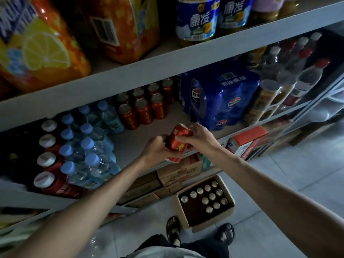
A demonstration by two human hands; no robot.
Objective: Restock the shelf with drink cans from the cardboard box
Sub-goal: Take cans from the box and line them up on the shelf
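Both hands grip red drink cans (pixel 176 142) in front of the middle shelf (pixel 130 146), held tilted. My left hand (pixel 158 149) wraps them from the left and below. My right hand (pixel 200 137) closes over them from the right. How many cans are in the bundle I cannot tell; a second can's rim shows under the left hand. Several matching red cans (pixel 143 107) stand in rows at the back of the shelf. On the floor below lies the open cardboard box (pixel 186 216), with several cans (pixel 208 198) upright in its far half.
Packs of blue-capped water bottles (pixel 89 149) fill the shelf's left side. A blue wrapped cola pack (pixel 221 97) stands to the right of the cans. Flat cardboard cartons (pixel 175 174) sit under the shelf. My sandalled feet (pixel 173 229) stand by the box on the tiled floor.
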